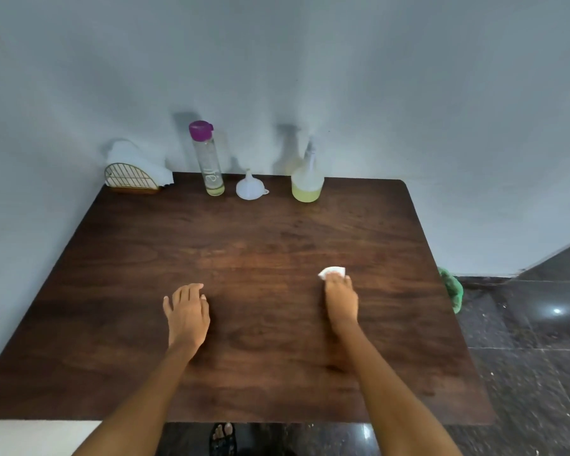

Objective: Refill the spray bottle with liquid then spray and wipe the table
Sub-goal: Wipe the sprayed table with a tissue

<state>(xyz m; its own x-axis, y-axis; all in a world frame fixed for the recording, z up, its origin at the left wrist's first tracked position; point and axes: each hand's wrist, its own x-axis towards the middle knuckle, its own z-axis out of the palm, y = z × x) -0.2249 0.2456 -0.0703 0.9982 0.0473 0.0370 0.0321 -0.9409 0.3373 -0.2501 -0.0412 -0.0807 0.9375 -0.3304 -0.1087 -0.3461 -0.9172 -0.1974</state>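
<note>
Seemingly refill: done; spray bottle (pixel 306 179) stood part full at desk (pixel 244 232) one o'clock.
Wiping: under way; right hand (pixel 341 297) pressed white tissue (pixel 332 272), fingers curled over it.
Left hand (pixel 187 311): flat, empty.

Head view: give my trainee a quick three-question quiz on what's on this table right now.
1. True or false: the white plastic funnel sits in the spray bottle's neck.
2. Which hand presses the white folded tissue on the dark wooden table?
3. The pale yellow liquid is deeper in: A) the clear tall bottle with purple cap, B) the translucent spray bottle.

Key: 1 false, it stands on the table between the bottles. 2 right hand; left hand rests flat. 3 B.
</note>
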